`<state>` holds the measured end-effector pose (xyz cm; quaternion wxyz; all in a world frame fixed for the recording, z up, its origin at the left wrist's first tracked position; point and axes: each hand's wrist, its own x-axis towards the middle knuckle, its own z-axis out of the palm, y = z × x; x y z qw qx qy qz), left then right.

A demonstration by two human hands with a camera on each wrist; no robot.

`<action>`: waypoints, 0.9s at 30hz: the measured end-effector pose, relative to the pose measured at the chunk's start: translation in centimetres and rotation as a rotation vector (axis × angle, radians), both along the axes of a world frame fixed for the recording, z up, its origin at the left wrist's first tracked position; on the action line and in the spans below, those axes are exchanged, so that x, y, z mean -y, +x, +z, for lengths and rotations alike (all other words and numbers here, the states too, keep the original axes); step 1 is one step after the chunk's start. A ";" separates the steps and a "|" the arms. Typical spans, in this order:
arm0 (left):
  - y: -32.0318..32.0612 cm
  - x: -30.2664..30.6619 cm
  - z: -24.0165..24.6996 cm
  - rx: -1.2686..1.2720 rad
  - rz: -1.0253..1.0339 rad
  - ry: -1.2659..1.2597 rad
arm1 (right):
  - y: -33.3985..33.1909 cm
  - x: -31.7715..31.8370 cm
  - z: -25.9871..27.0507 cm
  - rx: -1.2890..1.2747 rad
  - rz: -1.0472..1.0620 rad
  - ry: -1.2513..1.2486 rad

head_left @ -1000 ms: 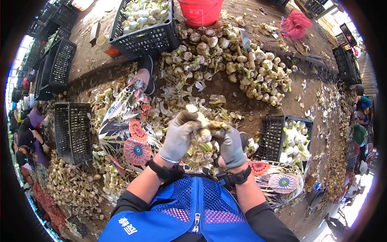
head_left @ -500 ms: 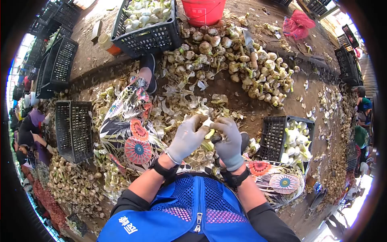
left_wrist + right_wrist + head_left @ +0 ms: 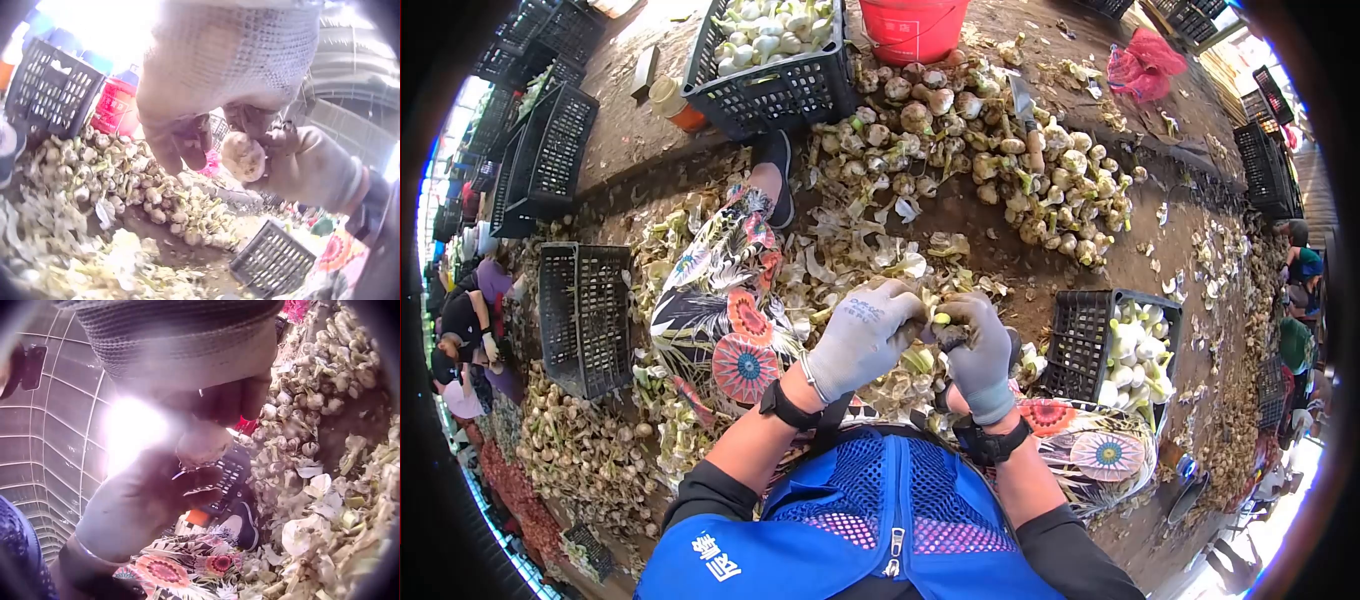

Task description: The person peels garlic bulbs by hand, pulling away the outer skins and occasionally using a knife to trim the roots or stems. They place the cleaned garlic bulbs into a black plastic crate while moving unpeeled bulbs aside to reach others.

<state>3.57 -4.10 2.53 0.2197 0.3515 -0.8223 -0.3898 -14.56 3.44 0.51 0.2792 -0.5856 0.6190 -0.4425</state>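
Note:
A pale garlic bulb (image 3: 244, 156) is held between my two gloved hands, low in front of the body. My right hand (image 3: 978, 350) grips it from the right, and a short green stem end (image 3: 941, 319) shows by its thumb. Bent over it from the left is my left hand (image 3: 865, 335), its fingertips on the bulb. In the right wrist view the bulb (image 3: 203, 447) sits between both gloves, partly shaded. Beneath the hands lies a heap of loose skins and leaves (image 3: 840, 275). Beyond it spreads a pile of untrimmed garlic (image 3: 1060, 190).
A knife (image 3: 1032, 135) with a wooden handle lies on the garlic pile. Crates of cleaned garlic stand ahead (image 3: 770, 100) and at right (image 3: 1080, 340). Another black crate (image 3: 585, 320) is at left. A red bucket (image 3: 913, 30) stands behind the pile. Other people work at both sides.
The bulb held earlier has lost its long stalk and dirty outer skins from view. My left hand has turned over so its back faces up, and the bulb is now mostly hidden by the gloves.

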 end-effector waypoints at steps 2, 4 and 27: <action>0.5 -0.3 -0.1 0.204 0.055 -0.104 | 0.0 -0.2 0.2 0.229 -0.151 0.191; 1.2 -0.7 -0.9 0.191 0.139 0.022 | -0.4 0.2 0.8 0.176 -0.145 0.113; 0.0 -2.5 0.3 0.115 0.356 0.448 | 1.5 0.2 1.1 -0.265 0.008 -0.172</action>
